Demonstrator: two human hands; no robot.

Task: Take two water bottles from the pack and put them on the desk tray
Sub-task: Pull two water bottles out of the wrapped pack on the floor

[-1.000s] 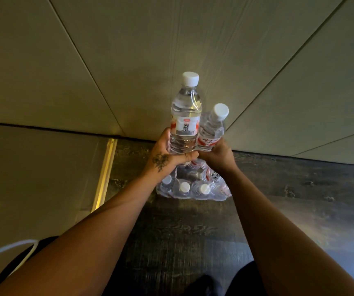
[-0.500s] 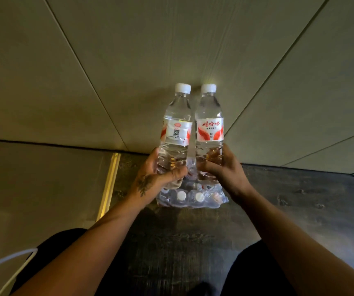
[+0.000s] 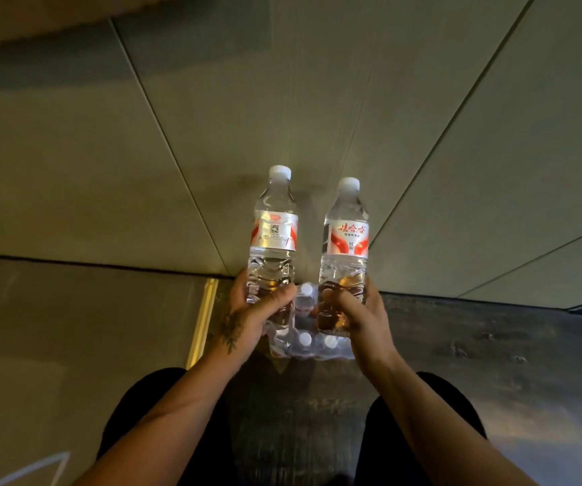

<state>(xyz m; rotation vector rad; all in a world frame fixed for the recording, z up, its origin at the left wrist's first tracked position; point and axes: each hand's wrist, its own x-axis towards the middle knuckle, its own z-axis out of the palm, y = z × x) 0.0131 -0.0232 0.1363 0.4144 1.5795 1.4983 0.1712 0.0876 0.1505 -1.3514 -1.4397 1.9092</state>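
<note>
Left hand (image 3: 247, 315) clenched on left water bottle (image 3: 272, 240), right hand (image 3: 359, 315) on right water bottle (image 3: 345, 250), both upright, clear above pack (image 3: 309, 340) on floor (image 3: 475, 363). Tray not in view; keep grips low & firm, bottles vertical w/ a gap between while carrying.

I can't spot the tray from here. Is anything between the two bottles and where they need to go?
Cannot tell: no tray is in view. The left hand and right hand hold the bottles above the pack, only wall behind them.
</note>
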